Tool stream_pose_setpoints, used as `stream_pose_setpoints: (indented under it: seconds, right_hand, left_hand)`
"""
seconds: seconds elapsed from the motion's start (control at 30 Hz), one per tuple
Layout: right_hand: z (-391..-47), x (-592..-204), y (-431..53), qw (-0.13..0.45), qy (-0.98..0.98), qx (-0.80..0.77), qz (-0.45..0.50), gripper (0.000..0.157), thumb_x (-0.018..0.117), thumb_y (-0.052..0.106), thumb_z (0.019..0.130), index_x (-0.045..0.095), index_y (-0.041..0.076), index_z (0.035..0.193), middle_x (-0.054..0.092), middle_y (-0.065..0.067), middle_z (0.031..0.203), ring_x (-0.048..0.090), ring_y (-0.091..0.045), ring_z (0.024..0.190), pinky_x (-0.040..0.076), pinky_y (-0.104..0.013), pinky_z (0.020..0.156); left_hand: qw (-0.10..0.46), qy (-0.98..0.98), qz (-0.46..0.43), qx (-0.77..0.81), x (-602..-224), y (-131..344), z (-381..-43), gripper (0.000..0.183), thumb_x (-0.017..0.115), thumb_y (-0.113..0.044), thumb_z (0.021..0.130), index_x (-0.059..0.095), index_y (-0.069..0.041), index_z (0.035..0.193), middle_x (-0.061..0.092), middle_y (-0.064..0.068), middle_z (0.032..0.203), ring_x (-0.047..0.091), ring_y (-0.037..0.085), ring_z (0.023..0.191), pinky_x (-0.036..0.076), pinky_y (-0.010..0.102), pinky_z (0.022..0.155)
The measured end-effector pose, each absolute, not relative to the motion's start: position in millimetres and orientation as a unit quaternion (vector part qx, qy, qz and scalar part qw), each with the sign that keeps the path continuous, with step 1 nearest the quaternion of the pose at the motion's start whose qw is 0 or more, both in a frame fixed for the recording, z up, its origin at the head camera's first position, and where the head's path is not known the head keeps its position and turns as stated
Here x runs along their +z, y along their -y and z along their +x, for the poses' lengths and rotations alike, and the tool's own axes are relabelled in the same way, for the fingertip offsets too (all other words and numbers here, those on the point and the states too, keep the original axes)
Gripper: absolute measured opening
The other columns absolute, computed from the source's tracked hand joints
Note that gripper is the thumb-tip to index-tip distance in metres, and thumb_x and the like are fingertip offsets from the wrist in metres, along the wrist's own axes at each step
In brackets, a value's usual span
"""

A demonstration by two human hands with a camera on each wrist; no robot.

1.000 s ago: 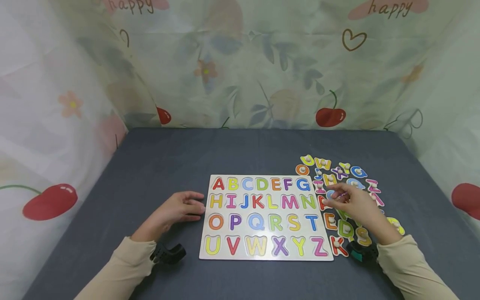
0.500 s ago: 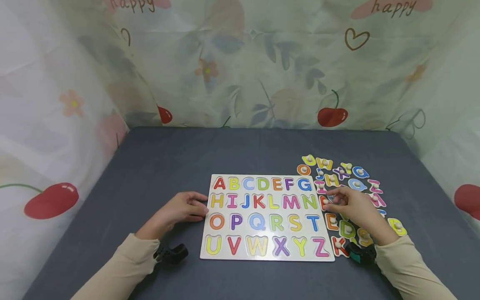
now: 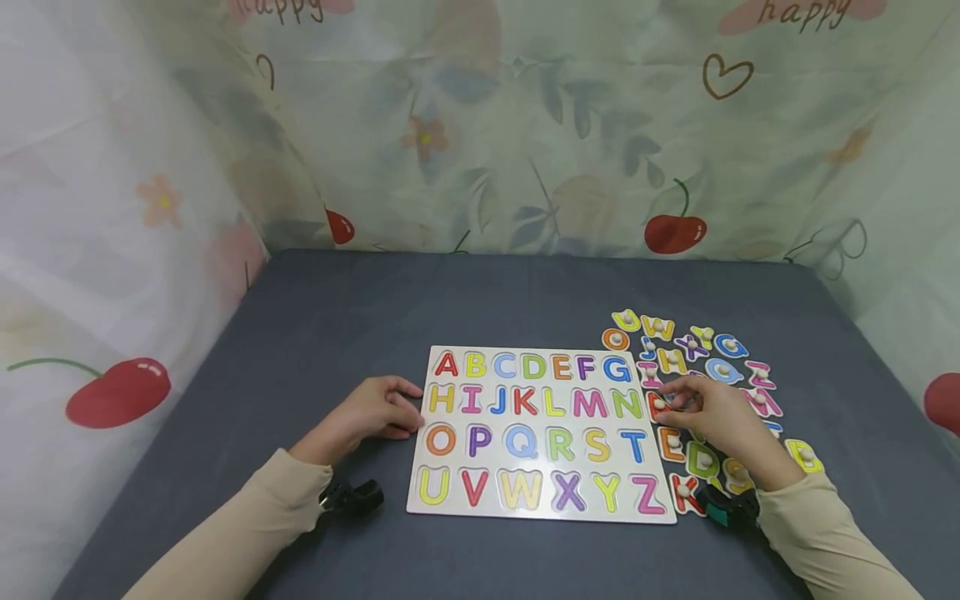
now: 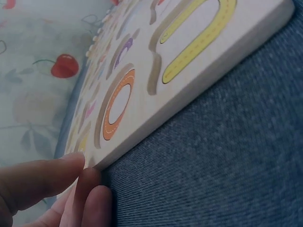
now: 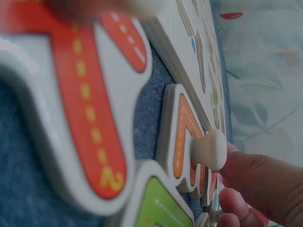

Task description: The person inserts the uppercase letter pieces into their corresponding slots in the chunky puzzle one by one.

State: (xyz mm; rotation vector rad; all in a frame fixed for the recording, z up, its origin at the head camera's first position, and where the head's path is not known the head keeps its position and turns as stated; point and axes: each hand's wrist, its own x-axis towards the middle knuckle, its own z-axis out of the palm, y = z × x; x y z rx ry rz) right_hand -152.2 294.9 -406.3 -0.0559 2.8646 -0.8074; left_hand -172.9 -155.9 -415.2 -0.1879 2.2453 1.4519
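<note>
In the head view my left hand [image 3: 377, 409] rests at the left edge of a wooden alphabet puzzle board [image 3: 467, 427], its fingers loosely bent. The left wrist view shows the fingertips right at the board's edge, near the orange O recess [image 4: 118, 105]. My right hand [image 3: 717, 414] hovers over loose letter pieces at the board's right side. Its thumb and index finger stand apart around the red A piece [image 3: 657, 406]. Seen from the right wrist, the thumb [image 5: 267, 179] lies behind the orange E piece's knob [image 5: 210, 150]; the fingers' far tips are hidden.
Below the right hand lie the E [image 3: 671, 445], the green D [image 3: 702, 460] and the red K [image 3: 686, 493]. Several more knobbed letters, such as the O [image 3: 616, 339] and W [image 3: 657, 327], spread behind and right of the board on the dark tablecloth [image 3: 450, 300].
My left hand has moved slightly right, up to the board's edge. The right hand stays over the A piece, and the whole head view has shifted a little.
</note>
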Motion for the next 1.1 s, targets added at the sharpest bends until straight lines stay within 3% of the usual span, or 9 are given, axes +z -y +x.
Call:
stream_pose_setpoints:
  seconds: [1.1]
  right_hand:
    - [-152.5, -404.2, -291.6, 0.092, -0.957, -0.274, -0.023, 0.031, 0.076, 0.031, 0.083, 0.070, 0.010, 0.104, 0.063, 0.002, 0.080, 0.052, -0.014, 0.069, 0.038, -0.028, 0.057]
  left_hand:
    - [0.208, -0.835, -0.067, 0.505, -412.1, 150.3, -170.2, 0.047, 0.079, 0.001, 0.075, 0.056, 0.000, 0.116, 0.065, 0.010, 0.081, 0.062, 0.014, 0.065, 0.055, 0.030, 0.058]
